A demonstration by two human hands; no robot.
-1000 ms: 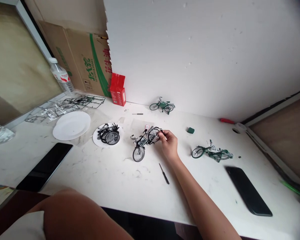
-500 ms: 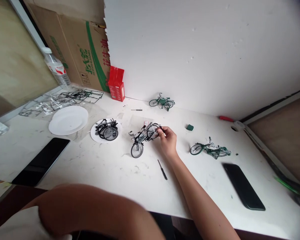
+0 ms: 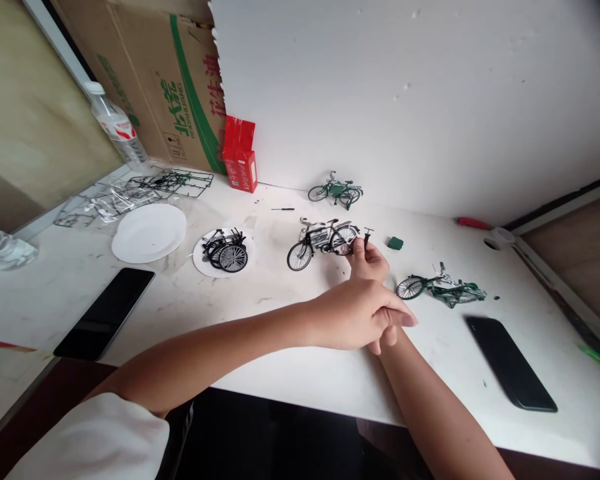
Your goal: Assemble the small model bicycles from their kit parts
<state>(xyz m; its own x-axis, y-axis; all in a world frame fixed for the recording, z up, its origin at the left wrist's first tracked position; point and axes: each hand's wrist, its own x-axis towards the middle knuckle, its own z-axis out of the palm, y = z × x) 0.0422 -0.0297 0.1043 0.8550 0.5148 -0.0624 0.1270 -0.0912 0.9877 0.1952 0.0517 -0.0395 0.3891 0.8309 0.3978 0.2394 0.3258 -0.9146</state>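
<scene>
A small black model bicycle (image 3: 319,241) stands upright on the white table, its front wheel toward the left. My right hand (image 3: 369,261) is closed at its rear wheel, gripping it with the fingertips. A small dark T-shaped piece (image 3: 367,235) sticks up at those fingers; whether it belongs to the bicycle I cannot tell. My left hand (image 3: 355,313) crosses above my right wrist, fingers loosely apart and pointing right, with nothing visible in it. A green model bicycle (image 3: 443,288) lies to the right of my hands, and a small green block (image 3: 395,243) sits behind it.
Another green model bicycle (image 3: 336,189) stands by the back wall. On the left are a paper plate (image 3: 200,261) with black bicycle parts (image 3: 225,252), a white plate (image 3: 149,233), parts frames (image 3: 173,181), a phone (image 3: 105,313) and a red box (image 3: 240,160). Another phone (image 3: 511,363) lies right.
My left arm has swung forward and right, bringing the left hand into view across my right wrist. The black bicycle has turned more upright. The screwdriver near my right forearm is now hidden.
</scene>
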